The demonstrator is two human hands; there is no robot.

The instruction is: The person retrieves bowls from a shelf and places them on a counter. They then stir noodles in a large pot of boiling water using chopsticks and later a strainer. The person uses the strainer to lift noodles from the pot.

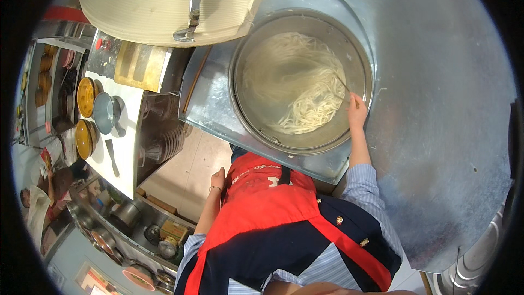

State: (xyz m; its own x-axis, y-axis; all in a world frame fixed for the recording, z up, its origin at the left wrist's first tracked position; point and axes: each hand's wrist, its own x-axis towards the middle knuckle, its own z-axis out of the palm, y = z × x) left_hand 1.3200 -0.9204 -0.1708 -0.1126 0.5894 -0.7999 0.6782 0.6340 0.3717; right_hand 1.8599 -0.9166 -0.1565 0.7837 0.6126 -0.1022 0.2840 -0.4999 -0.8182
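A large round metal pot (303,82) of cloudy water stands in a sheet-metal counter, with pale noodles (313,112) gathered mostly along its lower and right side. At the pot's right rim, my right hand (357,108) is closed on thin sticks, apparently chopsticks (343,82), whose far ends reach into the noodles. My left hand (218,179) hangs low beside the red apron (262,196), outside the counter's edge. Its fingers look curled, and whether anything is inside them cannot be told.
A large cream ribbed lid (143,4) with a metal bracket overhangs the pot's upper left. A wooden stick (197,80) lies on the counter (434,90). Left are yellow bowls (84,138), a grey bowl (105,112) and stacked glassware (168,143). Another person (45,196) is at far left.
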